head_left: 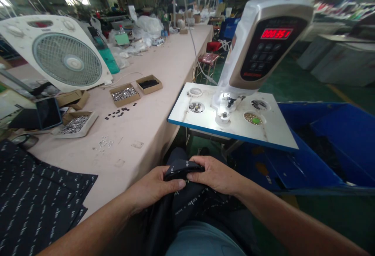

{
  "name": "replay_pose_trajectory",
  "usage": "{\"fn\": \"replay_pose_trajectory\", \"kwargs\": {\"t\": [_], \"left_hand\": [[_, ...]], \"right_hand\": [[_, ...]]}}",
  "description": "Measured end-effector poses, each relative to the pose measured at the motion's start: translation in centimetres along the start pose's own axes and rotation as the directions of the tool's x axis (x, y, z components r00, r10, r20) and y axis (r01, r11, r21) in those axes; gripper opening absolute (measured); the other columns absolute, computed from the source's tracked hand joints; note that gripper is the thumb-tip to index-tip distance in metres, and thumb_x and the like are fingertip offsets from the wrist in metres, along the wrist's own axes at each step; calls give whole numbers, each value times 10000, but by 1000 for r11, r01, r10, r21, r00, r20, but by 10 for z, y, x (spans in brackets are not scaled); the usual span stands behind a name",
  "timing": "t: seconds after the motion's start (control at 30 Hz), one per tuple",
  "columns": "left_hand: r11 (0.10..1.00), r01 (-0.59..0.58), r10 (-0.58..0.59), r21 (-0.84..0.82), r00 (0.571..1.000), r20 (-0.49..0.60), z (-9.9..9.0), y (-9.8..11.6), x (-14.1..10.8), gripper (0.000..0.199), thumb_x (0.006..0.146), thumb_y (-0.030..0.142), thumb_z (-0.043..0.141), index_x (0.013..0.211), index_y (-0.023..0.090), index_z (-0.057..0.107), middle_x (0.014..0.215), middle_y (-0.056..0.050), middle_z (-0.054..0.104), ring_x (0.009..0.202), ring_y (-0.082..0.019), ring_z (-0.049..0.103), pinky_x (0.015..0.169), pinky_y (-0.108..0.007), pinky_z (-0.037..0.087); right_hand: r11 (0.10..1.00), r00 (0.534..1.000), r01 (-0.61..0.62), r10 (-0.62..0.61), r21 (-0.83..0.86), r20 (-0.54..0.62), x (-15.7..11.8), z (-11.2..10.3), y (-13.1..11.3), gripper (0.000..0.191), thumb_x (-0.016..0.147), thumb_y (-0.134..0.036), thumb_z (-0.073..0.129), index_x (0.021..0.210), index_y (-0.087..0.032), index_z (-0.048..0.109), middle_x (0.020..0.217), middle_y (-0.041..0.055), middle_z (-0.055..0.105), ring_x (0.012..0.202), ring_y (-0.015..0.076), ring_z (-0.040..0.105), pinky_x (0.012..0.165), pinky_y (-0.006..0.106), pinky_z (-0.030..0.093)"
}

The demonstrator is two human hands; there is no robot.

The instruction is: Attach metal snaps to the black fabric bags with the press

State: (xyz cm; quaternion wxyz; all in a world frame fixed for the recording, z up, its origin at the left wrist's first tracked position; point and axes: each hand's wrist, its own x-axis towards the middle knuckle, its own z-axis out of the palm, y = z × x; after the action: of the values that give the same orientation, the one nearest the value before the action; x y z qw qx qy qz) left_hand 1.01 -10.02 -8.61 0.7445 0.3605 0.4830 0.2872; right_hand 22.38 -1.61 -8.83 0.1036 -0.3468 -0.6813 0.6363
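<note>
A dark printed garment (187, 205) with small white lettering lies across my lap. Its folded upper edge is pinched between both hands, curving up toward the camera. My left hand (159, 183) grips the fold on its left side, thumb along the front. On the other side my right hand (212, 174) closes on the same edge, thumb below and fingers on top. Beyond the hands stands a snap-fastening machine (263, 45) with a lit red display. Its white work plate (196, 121) has round wells holding small metal parts.
On the pinkish table (155, 107) at left are cardboard boxes of metal pieces (124, 93), loose black bits (117, 113) and a box fan (70, 58). Dark printed cloth (38, 193) lies on its near corner. A blue bin (336, 146) stands at right, below the machine plate.
</note>
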Motion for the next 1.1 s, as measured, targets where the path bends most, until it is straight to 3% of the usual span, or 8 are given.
{"fn": "replay_pose_trajectory", "kwargs": {"t": [0.1, 0.3, 0.57, 0.7, 0.87, 1.0, 1.1], "left_hand": [[997, 30, -35, 68, 996, 79, -3, 2, -1, 354, 729, 336, 827, 1011, 145, 732, 972, -48, 758, 859, -188, 669, 846, -304, 507], [981, -7, -10, 196, 996, 86, -10, -2, -1, 245, 764, 264, 747, 976, 144, 728, 945, -19, 743, 843, -174, 632, 837, -290, 481], [991, -6, -5, 136, 997, 78, -9, -2, 2, 224, 749, 263, 734, 928, 131, 708, 884, -18, 716, 805, -162, 596, 806, -281, 455], [989, 25, -31, 146, 999, 36, -10, -4, 3, 197, 720, 220, 701, 891, 121, 697, 807, -6, 693, 724, -142, 566, 730, -268, 438], [999, 53, -53, 11, 998, 24, -16, -13, 6, 239, 707, 198, 696, 930, 116, 716, 844, -19, 712, 748, -147, 599, 750, -265, 452], [993, 32, -23, -110, 997, 78, -16, -14, 7, 293, 688, 227, 749, 963, 127, 728, 842, -23, 704, 776, -161, 609, 799, -287, 467], [995, -36, 41, -91, 997, 58, -16, -11, 7, 254, 655, 220, 762, 889, 129, 718, 776, 6, 648, 720, -130, 550, 731, -251, 433]], "right_hand": [[999, 1000, 3, -3, -37, -11, 0, 2, -5, 154, 842, -295, 677, 925, -165, 689, 854, -6, 677, 826, 172, 618, 734, 252, 457], [987, 996, 16, -1, -159, 93, -4, -1, -13, 349, 717, -285, 799, 1036, -183, 702, 941, 1, 720, 886, 207, 653, 739, 259, 465], [970, 992, 14, 18, -242, 128, -5, -4, -19, 157, 739, -210, 723, 889, -168, 701, 788, -31, 665, 754, 160, 615, 636, 224, 431], [983, 987, -5, 34, -183, 156, 1, -5, -21, 243, 736, -220, 733, 972, -165, 715, 858, -15, 696, 809, 180, 635, 699, 244, 465], [993, 989, -1, 18, -121, 146, 9, -5, -20, 466, 718, -204, 747, 1179, -172, 684, 1063, 25, 734, 982, 222, 668, 872, 301, 490], [990, 989, -25, 44, -142, 139, 14, -3, -26, 475, 720, -194, 729, 1192, -190, 679, 1066, 20, 738, 975, 229, 675, 857, 298, 501], [977, 987, -54, 84, -209, 138, 17, -3, -33, 402, 731, -191, 699, 1132, -195, 696, 1007, 18, 745, 936, 239, 681, 797, 291, 511]]}}
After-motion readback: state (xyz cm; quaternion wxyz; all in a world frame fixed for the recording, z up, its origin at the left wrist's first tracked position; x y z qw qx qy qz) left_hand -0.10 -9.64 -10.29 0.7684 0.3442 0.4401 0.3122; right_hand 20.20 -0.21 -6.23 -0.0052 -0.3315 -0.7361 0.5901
